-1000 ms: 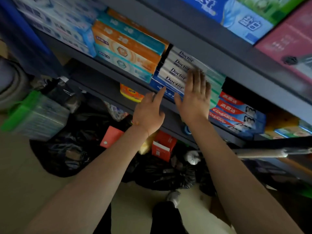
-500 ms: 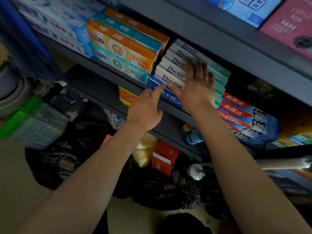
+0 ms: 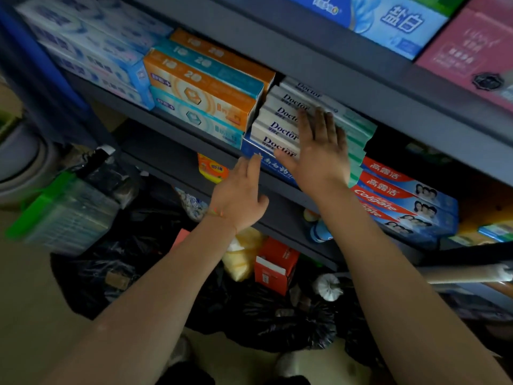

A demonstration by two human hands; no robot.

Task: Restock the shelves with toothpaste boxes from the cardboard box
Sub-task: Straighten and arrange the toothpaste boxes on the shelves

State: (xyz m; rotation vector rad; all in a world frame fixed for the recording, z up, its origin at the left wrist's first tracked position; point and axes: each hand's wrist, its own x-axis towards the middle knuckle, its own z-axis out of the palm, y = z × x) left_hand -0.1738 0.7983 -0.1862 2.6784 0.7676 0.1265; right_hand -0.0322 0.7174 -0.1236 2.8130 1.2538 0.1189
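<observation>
Right hand: the right hand (image 3: 322,154) lies flat, fingers straight, pressing the fronts of the white toothpaste boxes (image 3: 280,120); it grips nothing.
Left hand: the left hand (image 3: 240,195) is open just below, one fingertip at the blue box (image 3: 273,166) under that stack, holding nothing.
Where the stock is: the white boxes sit stacked on the middle shelf (image 3: 177,122), between the orange and teal boxes (image 3: 202,90) and the red boxes (image 3: 402,195).
Cardboard box: not in view.
Risk, stack: the white boxes step back unevenly, so an off-centre push would likely skew or topple them.
Risk, blue box: it juts past the shelf edge; a nudge from the left hand could tip it off onto the black bags (image 3: 277,323) below.
Writing, white boxes: "Doctor".
Writing, red boxes: "Colgate" plus Chinese characters.
Writing, upper shelf: Chinese characters on a blue pack (image 3: 388,20); elsewhere too blurred to read.
</observation>
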